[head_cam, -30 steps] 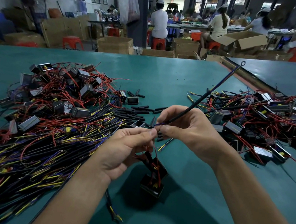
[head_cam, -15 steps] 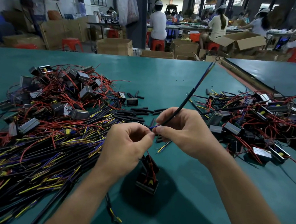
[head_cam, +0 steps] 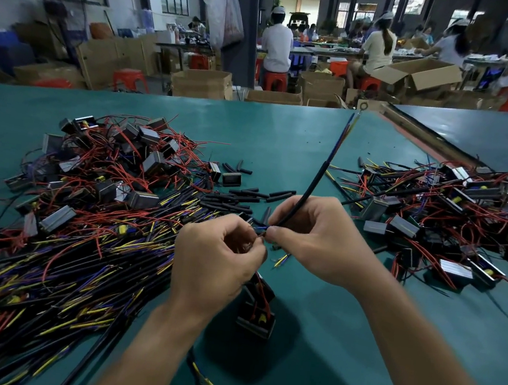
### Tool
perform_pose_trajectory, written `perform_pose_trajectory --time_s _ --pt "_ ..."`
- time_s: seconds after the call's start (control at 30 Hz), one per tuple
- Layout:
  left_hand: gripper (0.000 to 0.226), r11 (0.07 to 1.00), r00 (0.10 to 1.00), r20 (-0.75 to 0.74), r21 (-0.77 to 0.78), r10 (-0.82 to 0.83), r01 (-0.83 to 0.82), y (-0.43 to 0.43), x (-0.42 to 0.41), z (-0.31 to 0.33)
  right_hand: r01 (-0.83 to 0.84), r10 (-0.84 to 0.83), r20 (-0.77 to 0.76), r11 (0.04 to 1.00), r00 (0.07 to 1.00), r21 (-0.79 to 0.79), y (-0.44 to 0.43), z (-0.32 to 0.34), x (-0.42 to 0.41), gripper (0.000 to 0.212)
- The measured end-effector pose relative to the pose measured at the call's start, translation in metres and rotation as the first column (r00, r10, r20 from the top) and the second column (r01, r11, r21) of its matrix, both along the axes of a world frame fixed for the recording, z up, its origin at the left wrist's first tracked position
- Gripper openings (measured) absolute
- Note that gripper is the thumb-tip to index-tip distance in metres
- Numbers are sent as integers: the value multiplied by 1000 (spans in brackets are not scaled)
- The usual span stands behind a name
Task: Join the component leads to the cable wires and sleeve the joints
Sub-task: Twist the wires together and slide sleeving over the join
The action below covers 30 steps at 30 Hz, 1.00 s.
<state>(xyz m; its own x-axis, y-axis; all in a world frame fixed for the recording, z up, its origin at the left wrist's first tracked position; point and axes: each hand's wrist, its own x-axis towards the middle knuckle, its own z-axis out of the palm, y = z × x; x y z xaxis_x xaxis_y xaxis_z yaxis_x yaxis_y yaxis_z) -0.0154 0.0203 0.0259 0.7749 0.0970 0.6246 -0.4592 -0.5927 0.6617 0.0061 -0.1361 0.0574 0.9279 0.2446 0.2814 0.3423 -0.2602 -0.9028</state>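
My right hand (head_cam: 314,236) pinches a black cable (head_cam: 315,184) near its lower end; the cable rises away from me and its blue and yellow wires fan out at the top. My left hand (head_cam: 215,258) has curled fingers pinching thin red leads where they meet the cable's blue wire, fingertip to fingertip with the right hand. A small black component (head_cam: 257,317) with red leads hangs below my left hand, just over the green table (head_cam: 285,138). The joint itself is hidden by my fingers.
A big heap of black cables, red-wired components and yellow-blue wires (head_cam: 83,202) fills the left. Short black sleeves (head_cam: 246,194) lie behind my hands. Another heap of components (head_cam: 442,223) sits at the right. Cardboard boxes and seated people are beyond the table.
The cable's far end has swung left and stands more upright. My left hand has turned, its fingers curling in tighter against the right fingertips. The component still hangs below.
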Motion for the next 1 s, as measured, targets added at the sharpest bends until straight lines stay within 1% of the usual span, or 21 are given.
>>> perform_pose_trajectory --time_s 0.1,0.13,0.2,0.27,0.37,0.5,0.57,0.7,0.8,0.93,1.0 --pt "18 998 997 -81 -60 9 -14 0 2 -1 -21 21 -26 1000 999 7 1 0 -1 11" --pt "18 994 992 -127 -105 -16 3 0 3 -1 -22 22 -29 1000 999 12 1 1 -1 12" --pt "16 968 967 -225 -242 -120 64 0 4 1 -21 22 -26 1000 999 20 -1 1 0 14" --pt "15 925 925 -303 -362 -230 111 0 4 5 -25 26 -23 999 999 31 -2 0 1 17" --pt "20 864 855 -376 -481 -356 148 1 2 11 -23 24 -12 999 1000 36 -2 -2 3 17" --pt "31 760 748 -436 -636 -501 138 3 1 18 -26 29 -27 996 999 90 -3 0 3 18" --pt "30 723 713 -450 -681 -537 115 4 1 18 -25 30 -41 992 999 124 -4 2 2 17" --pt "22 672 677 -450 -735 -582 89 5 2 17 -32 51 -82 976 995 217 -2 2 1 17" --pt "7 613 617 -435 -784 -656 99 7 1 18 -42 89 -132 946 987 320 -2 0 2 17" --pt "10 488 518 -358 -863 -776 134 12 2 19 -57 156 -199 901 967 430 -2 0 3 14" --pt "10 461 503 -331 -873 -798 158 12 1 20 -51 184 -250 888 951 458 -3 2 2 15"
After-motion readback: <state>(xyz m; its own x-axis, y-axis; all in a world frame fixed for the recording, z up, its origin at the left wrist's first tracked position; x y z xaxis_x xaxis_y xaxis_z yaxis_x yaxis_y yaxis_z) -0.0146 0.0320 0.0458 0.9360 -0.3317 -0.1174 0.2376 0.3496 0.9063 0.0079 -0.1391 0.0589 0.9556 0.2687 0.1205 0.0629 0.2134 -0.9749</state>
